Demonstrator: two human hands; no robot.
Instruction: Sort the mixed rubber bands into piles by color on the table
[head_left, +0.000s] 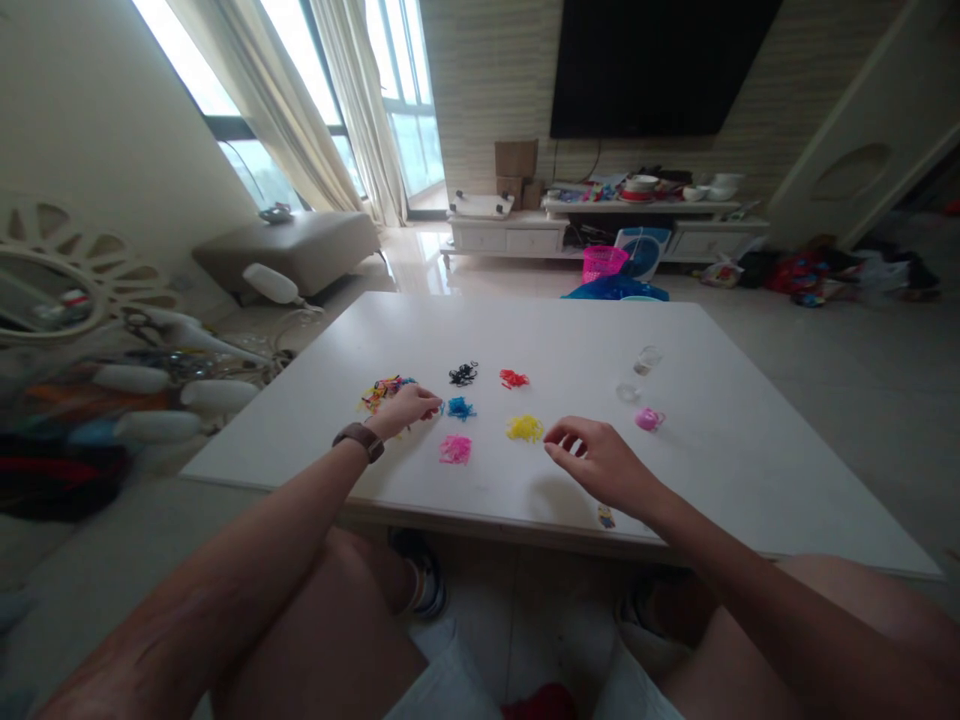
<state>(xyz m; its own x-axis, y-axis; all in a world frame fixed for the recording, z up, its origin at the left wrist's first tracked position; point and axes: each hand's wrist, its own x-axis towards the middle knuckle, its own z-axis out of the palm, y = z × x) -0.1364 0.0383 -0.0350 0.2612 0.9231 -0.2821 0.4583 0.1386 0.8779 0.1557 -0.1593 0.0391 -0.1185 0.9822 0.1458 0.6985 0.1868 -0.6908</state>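
My left hand point(407, 408), a brown watch on its wrist, reaches over the white table with thumb and fingertips pinched together on what looks like a small blue rubber band. Just right of the fingertips lies a pile of blue rubber bands point(460, 408). Partly behind that hand is a mixed-colour pile point(381, 388). Around them are black bands point(463, 374), red bands point(514, 379), pink bands point(455, 450) and yellow bands point(524, 429). Beside the yellow pile hovers my right hand point(592, 458), its fingers loosely curled and apart, holding nothing.
On the right of the table point(720, 460) are a pink round container point(649, 419), a clear cup point(647, 360) and a clear round piece point(628, 392). A cartoon sticker point(606, 516) marks the near edge. A pink basket point(604, 263) stands beyond the table.
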